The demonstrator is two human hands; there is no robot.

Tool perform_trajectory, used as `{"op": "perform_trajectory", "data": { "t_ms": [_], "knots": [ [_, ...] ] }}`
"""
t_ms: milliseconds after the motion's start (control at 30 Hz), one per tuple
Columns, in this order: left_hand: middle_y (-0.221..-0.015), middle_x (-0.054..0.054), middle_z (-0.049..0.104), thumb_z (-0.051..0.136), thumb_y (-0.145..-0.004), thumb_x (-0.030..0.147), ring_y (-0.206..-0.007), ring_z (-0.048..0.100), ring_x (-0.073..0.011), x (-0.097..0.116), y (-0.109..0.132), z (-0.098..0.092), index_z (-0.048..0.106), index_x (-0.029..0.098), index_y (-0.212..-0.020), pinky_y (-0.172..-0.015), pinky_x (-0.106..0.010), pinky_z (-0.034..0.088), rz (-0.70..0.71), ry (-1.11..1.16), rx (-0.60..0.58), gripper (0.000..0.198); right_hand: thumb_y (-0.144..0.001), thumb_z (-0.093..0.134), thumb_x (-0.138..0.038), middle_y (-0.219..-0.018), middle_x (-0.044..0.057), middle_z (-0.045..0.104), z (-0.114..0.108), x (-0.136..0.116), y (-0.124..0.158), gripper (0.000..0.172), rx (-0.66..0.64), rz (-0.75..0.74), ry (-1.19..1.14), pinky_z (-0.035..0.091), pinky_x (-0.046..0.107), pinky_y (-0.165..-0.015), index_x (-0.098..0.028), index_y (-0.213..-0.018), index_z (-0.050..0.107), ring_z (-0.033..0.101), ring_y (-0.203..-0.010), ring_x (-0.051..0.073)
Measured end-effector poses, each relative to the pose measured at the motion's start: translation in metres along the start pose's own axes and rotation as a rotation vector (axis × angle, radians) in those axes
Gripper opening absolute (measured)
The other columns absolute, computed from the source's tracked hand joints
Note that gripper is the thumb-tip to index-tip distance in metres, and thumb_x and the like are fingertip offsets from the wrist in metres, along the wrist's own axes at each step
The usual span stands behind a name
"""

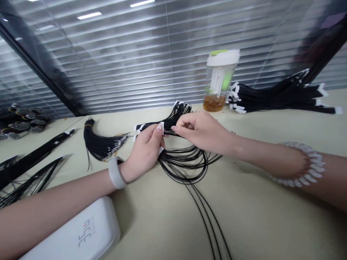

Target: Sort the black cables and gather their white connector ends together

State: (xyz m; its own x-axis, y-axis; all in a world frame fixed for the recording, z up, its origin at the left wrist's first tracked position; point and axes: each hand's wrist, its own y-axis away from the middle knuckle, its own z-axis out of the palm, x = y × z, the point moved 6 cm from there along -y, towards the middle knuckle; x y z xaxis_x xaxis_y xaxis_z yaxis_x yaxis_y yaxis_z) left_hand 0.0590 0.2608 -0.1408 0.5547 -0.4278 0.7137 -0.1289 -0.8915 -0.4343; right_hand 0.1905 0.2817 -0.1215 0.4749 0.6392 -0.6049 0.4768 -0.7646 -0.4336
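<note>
"Black cords with white tags (173, 121), where do they sit?"

"On the surface (260, 224), just in front of the plastic tumbler (218, 85)."

"And the hands?"

"The left hand (145, 153) clamps the tagged ends; the right hand (196, 130) pinches strands just beside it."

"The rest?"

"Long loops (184, 168) lie slack on the surface, farther from the tumbler."

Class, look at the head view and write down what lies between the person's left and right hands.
In the head view, a bunch of thin black cords with white end tabs lies between the left hand and the right hand, touching both.
</note>
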Motion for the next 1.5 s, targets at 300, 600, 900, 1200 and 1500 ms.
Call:
{"op": "perform_trajectory", "data": {
  "t_ms": [300, 600, 900, 1200, 1500],
  "knots": [
    [-0.051, 0.003, 0.044, 0.035, -0.091, 0.029, -0.049, 0.041, -0.0107, 0.004, 0.001, 0.005, 0.044, 0.018, -0.055, -0.051, -0.023, 0.035, 0.073, 0.034, -0.095, 0.039, -0.084, 0.05, -0.024, -0.058, -0.005, 0.052, 0.007, -0.001, 0.009, 0.021, 0.063, -0.04, -0.024, 0.028, 0.023, -0.054, -0.017, -0.065, 0.056, 0.042, -0.054, 0.008],
    [-0.052, 0.003, 0.044, 0.036, -0.091, 0.026, -0.049, 0.041, -0.0107, 0.005, 0.002, 0.007, 0.044, 0.018, -0.056, -0.05, -0.023, 0.034, 0.058, 0.054, -0.135, 0.037, -0.083, 0.049, -0.02, -0.06, -0.004, 0.053, 0.005, -0.004, 0.008, 0.019, 0.07, -0.061, -0.031, 0.029, 0.022, -0.054, -0.017, -0.065, 0.055, 0.045, -0.057, 0.008],
    [-0.051, 0.002, 0.045, 0.035, -0.091, 0.028, -0.049, 0.041, -0.011, 0.004, 0.001, 0.006, 0.044, 0.018, -0.055, -0.052, -0.024, 0.035, 0.062, 0.061, -0.125, 0.039, -0.081, 0.052, -0.018, -0.059, -0.004, 0.052, 0.008, 0.001, 0.01, 0.018, 0.11, -0.053, -0.023, 0.029, 0.022, -0.055, -0.016, -0.063, 0.055, 0.044, -0.055, 0.008],
    [-0.052, 0.003, 0.044, 0.036, -0.091, 0.026, -0.05, 0.042, -0.0108, 0.005, 0.001, 0.007, 0.045, 0.018, -0.055, -0.053, -0.023, 0.036, 0.087, 0.034, -0.144, 0.038, -0.081, 0.052, -0.018, -0.057, -0.004, 0.052, 0.011, 0.003, 0.015, 0.021, 0.171, -0.061, -0.065, 0.032, 0.022, -0.056, -0.016, -0.061, 0.054, 0.045, -0.057, 0.009],
    [-0.051, 0.003, 0.043, 0.035, -0.09, 0.026, -0.049, 0.041, -0.0107, 0.002, 0.0, 0.009, 0.044, 0.018, -0.054, -0.052, -0.023, 0.035, 0.028, 0.022, -0.147, 0.038, -0.082, 0.052, -0.019, -0.061, -0.004, 0.056, 0.015, 0.006, 0.011, 0.02, 0.144, -0.082, -0.068, 0.033, 0.021, -0.057, -0.016, -0.064, 0.058, 0.048, -0.058, 0.008]
  ]
}}
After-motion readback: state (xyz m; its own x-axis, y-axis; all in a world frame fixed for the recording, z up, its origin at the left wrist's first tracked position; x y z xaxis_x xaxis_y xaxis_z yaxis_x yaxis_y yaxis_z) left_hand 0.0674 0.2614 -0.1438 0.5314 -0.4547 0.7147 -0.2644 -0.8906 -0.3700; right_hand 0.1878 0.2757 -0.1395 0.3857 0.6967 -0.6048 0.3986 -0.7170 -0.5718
